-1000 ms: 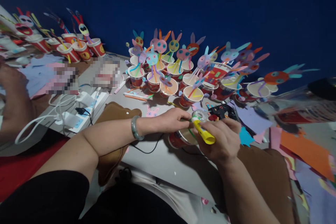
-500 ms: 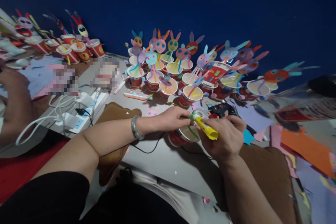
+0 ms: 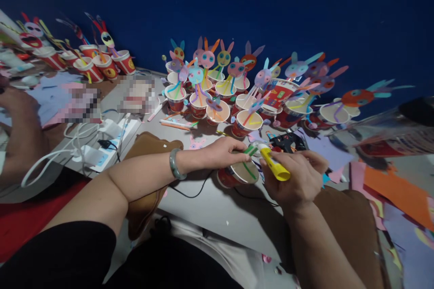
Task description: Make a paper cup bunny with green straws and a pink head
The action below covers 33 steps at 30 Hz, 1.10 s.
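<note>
My left hand [image 3: 224, 152] pinches a thin green strip [image 3: 250, 149] above a red-and-white paper cup [image 3: 226, 178]. Another green piece shows against the inside of this cup, which stands on the table below my hands. In my right hand [image 3: 300, 176] is a yellow glue stick [image 3: 277, 168], its white end tilted up toward the green strip. A small gap seems to lie between that end and the strip. Just beyond my right hand lies a black glue gun [image 3: 288, 141].
Several paper cups with rabbit-faced paper figures [image 3: 195, 72] crowd the back. A power strip [image 3: 117, 142] with cables lies left, near another person's arm [image 3: 23, 131]. Brown cushions [image 3: 346, 226] flank my workspace. Coloured paper [image 3: 398, 189] and a clear bottle [image 3: 386, 133] are at right.
My right hand has moved slightly right, drawing the glue stick away from the green strip, whose end now shows more. My left hand has stayed nearly still.
</note>
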Tool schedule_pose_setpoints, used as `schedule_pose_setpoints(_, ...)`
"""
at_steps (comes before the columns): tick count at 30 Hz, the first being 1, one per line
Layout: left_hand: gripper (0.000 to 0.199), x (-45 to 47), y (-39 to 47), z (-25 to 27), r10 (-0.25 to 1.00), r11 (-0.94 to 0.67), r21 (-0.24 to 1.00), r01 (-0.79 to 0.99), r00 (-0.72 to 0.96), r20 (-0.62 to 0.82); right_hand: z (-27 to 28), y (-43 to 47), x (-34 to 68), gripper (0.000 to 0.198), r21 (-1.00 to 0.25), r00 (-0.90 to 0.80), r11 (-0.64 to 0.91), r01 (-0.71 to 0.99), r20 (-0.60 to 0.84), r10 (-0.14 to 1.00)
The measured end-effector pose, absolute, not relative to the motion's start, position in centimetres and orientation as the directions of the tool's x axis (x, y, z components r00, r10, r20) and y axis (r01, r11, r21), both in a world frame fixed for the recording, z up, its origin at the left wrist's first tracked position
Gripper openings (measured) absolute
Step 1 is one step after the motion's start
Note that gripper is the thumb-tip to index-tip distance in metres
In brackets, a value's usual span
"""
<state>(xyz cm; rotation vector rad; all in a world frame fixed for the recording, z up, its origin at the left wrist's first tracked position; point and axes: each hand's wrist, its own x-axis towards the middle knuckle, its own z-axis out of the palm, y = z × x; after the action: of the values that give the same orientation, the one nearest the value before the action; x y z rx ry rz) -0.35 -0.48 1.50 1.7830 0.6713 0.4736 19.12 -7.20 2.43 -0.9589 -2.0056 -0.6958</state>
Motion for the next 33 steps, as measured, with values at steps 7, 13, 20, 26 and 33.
schedule_pose_setpoints(7, 0.026, -0.34, -0.48, 1.58, 0.642, -0.240, 0.947, 0.213, 0.766, -0.009, 2.31, -7.20, 19.09, 0.024, 0.149, -0.466, 0.617, 0.772, 0.794, 0.391)
schedule_pose_setpoints(13, 0.039, -0.44, -0.62, 1.86, 0.651, -0.232, 0.951, 0.203, 0.759, -0.003, 2.29, -7.10, 19.72, 0.026, 0.089, -0.330, 0.544, 0.834, 0.872, 0.363)
schedule_pose_setpoints(20, 0.028, -0.38, -0.53, 1.67, 0.652, -0.239, 0.947, 0.213, 0.758, -0.006, 2.16, -7.30, 18.93, 0.022, 0.093, -0.432, 0.627, 0.774, 0.801, 0.414)
schedule_pose_setpoints(26, 0.030, -0.38, -0.45, 1.60, 0.662, -0.255, 0.941, 0.224, 0.750, 0.001, 1.97, -7.35, 19.19, 0.021, 0.024, -0.336, 0.596, 0.803, 0.844, 0.418)
schedule_pose_setpoints(33, 0.033, -0.44, -0.48, 1.65, 0.655, -0.246, 0.945, 0.216, 0.756, -0.003, 1.85, -7.16, 19.41, 0.026, 0.078, -0.354, 0.557, 0.827, 0.842, 0.406)
